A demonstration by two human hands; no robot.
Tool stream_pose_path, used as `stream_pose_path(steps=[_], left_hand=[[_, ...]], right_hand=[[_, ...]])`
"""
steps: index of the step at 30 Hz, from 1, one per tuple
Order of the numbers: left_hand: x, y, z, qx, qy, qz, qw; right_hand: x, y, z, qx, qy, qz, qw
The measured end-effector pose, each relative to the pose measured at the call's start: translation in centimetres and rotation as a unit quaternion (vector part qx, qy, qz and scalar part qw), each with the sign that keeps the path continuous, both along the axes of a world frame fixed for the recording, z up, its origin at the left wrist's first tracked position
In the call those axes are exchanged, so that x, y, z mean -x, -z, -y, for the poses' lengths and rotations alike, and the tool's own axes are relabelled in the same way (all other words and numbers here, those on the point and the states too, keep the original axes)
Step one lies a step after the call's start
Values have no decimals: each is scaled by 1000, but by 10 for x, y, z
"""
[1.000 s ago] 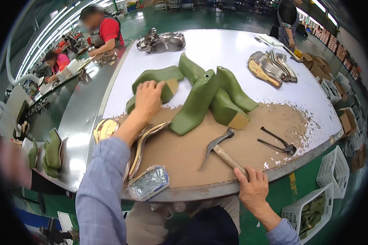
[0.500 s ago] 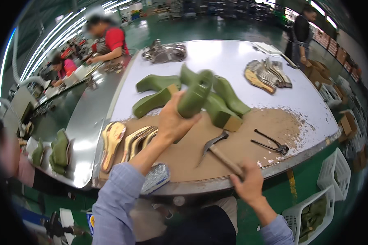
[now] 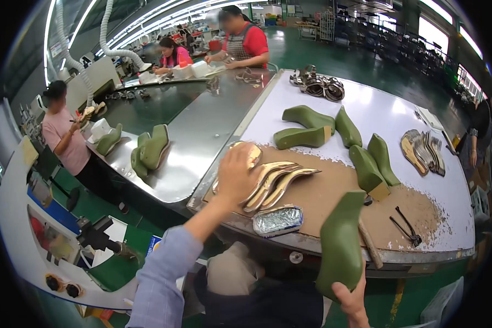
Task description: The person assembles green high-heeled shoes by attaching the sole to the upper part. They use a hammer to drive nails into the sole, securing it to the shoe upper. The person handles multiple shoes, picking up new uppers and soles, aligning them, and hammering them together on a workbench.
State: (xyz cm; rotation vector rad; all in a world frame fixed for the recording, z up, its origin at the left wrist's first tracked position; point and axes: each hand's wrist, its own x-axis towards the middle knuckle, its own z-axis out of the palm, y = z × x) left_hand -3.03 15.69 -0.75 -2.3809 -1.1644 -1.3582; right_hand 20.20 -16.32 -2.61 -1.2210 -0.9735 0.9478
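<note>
My right hand grips a green shoe last by its lower end, upright in front of the table's near edge. At the left of the brown board, my left hand has its fingers closed over a pale-gold insole and covers much of it. Several more curved insoles lie just to its right. Below them is a clear-wrapped packet of small metallic pieces. Behind the held last lies a hammer, its head mostly hidden. Pincers rest farther right.
Several green lasts lie across the white table. Metal-looking strips are stacked at right; a shiny metallic bundle sits at the back. More lasts stand on the steel bench. People work at left and behind.
The view has swung left. The last has passed from my left hand to my right, which has let go of the hammer. My left hand has moved onto the insole.
</note>
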Motion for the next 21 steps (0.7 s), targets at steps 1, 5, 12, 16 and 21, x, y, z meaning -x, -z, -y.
stream_pose_path(steps=[1,5,12,16,21], left_hand=[[29,41,-25,152,-81,-69,983],[55,86,-58,140,-76,-125,979],[89,81,-85,251,-41,229,939],[65,29,-59,170,-6,352,920],[2,-15,104,390,221,392,803]], right_hand=[[0,8,10,18,-18,-59,998],[2,34,44,-17,32,-53,998],[-1,19,68,74,-37,-108,991],[3,11,64,18,-10,-36,999],[47,-21,14,-59,62,36,996]])
